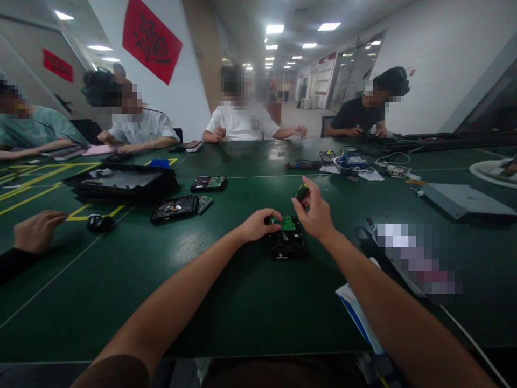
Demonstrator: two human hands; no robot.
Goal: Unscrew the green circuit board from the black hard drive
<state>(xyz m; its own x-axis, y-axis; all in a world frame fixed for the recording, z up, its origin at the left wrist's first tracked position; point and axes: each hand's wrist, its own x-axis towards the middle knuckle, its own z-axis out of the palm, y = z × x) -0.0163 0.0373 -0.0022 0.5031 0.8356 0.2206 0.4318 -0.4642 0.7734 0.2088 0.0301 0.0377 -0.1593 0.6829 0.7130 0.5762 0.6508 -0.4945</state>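
Note:
A black hard drive (287,242) with a green circuit board (288,222) on top lies on the green table (226,302) in front of me. My left hand (257,224) rests on the drive's left edge, fingers curled against it. My right hand (316,213) is closed around a small screwdriver with a dark handle (302,191), its tip pointing down at the circuit board.
Two more hard drives (174,208) (208,183) and a black tray (121,182) lie to the left. Cables and tools (355,161) lie at the back right, a grey case (464,199) at right. Several people sit around the table; another person's hand (37,230) rests at left.

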